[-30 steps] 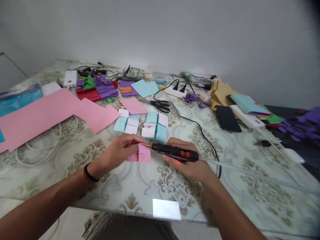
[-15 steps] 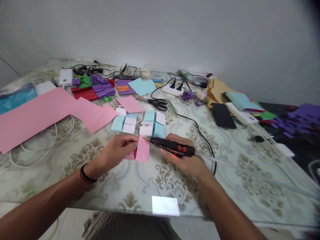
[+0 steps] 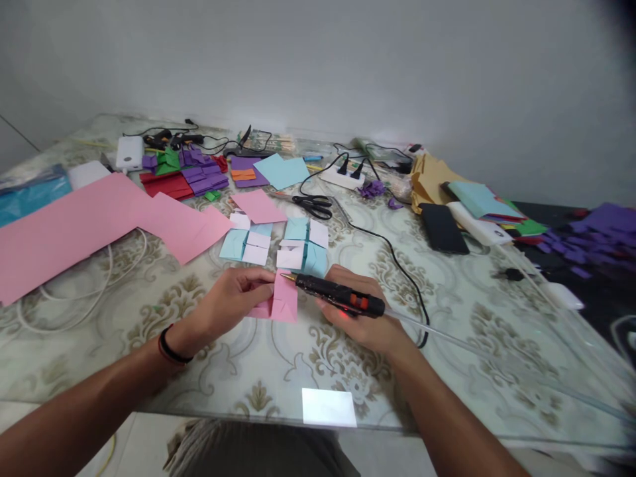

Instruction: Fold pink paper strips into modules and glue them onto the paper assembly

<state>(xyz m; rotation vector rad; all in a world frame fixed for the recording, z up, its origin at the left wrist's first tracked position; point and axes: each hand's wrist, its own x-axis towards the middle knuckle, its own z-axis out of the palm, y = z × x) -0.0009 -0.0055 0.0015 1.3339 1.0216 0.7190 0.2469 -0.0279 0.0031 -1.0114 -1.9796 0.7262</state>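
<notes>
My left hand (image 3: 244, 293) pinches a folded pink paper piece (image 3: 285, 299) low over the table, thumb and fingers at its left side. In my right hand (image 3: 358, 311) is a black glue gun (image 3: 340, 293) with orange parts, a red light under it and a clear glue stick (image 3: 447, 336) trailing from its back. Its metal tip lies at the upper part of the pink piece; whether it touches, I cannot tell. Just beyond are two folded blue and white paper blocks (image 3: 247, 244), (image 3: 304, 245) and a pink sheet (image 3: 259, 206).
Long pink sheets (image 3: 74, 228) cover the left side. Black scissors (image 3: 314, 205) and a white power strip (image 3: 342, 175) lie behind the work. At right are a black phone (image 3: 444, 228), a white device (image 3: 479, 224) and purple folded pieces (image 3: 596, 238). A black cord (image 3: 392, 252) runs beside my right hand.
The glue gun and my right hand have shifted very slightly left, its tip moving a little along the pink piece's upper part. My left hand keeps its hold.
</notes>
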